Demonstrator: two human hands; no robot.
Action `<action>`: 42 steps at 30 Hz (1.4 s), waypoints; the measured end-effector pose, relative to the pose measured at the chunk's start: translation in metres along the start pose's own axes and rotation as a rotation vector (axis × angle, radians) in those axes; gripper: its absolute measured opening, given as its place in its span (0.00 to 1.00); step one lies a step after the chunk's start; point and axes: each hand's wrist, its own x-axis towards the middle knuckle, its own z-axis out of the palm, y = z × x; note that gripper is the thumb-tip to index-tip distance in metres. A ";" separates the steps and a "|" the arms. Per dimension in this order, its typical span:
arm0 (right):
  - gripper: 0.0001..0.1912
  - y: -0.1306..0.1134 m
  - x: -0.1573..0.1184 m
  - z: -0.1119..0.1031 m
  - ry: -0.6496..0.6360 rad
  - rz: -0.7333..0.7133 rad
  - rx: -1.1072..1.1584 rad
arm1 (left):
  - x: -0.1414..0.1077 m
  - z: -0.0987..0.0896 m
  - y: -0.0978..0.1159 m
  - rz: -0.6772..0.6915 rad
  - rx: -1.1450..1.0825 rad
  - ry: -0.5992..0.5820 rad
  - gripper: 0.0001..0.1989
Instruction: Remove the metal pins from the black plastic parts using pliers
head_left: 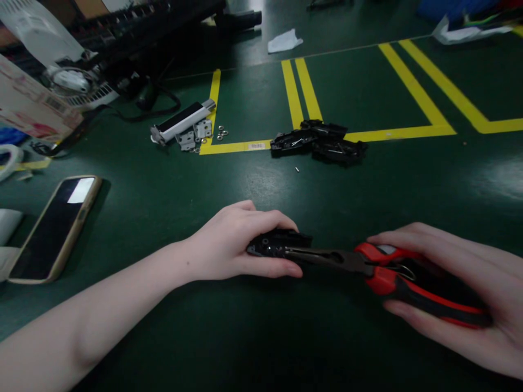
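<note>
My left hand (pixel 249 239) is closed round a small black plastic part (pixel 275 244), pinning it near the green tabletop with thumb and fingers. In my right hand (pixel 457 294) are long-nose pliers (pixel 351 261) with red and black handles. Their long dark jaws point left and reach onto the black part between my left thumb and fingers. Whether the tips grip anything there is too small to tell. Beyond my hands, several similar black parts (pixel 318 140) lie piled on a yellow tape line. A tiny metal pin (pixel 297 169) rests just in front of them.
A phone (pixel 49 228) lies at the left. Behind it are a white and black bar-shaped piece (pixel 183 121), metal brackets (pixel 188 140) and several small rings (pixel 221 132). A white fan (pixel 53 43) stands back left. Crumpled white paper (pixel 285 41) sits at the far side.
</note>
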 end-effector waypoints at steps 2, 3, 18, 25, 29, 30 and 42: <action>0.27 0.003 0.001 0.000 0.001 -0.026 0.001 | 0.001 0.000 0.000 0.003 -0.010 -0.008 0.19; 0.28 0.004 0.001 -0.001 0.002 -0.032 -0.008 | 0.001 0.000 0.000 0.002 -0.013 -0.013 0.19; 0.27 0.011 -0.004 0.001 0.012 -0.107 -0.138 | 0.001 0.003 -0.004 0.045 0.084 -0.016 0.22; 0.29 0.013 -0.006 0.000 0.009 -0.093 -0.152 | 0.001 0.004 -0.003 0.016 0.086 -0.014 0.22; 0.30 0.018 -0.006 -0.002 -0.010 -0.100 -0.144 | 0.002 0.002 -0.003 0.028 0.065 -0.045 0.22; 0.30 0.019 -0.006 -0.003 -0.015 -0.100 -0.140 | 0.002 0.002 -0.003 0.032 0.063 -0.050 0.22; 0.29 0.016 -0.005 -0.001 -0.024 -0.088 -0.151 | 0.002 0.002 -0.004 0.038 0.076 -0.046 0.23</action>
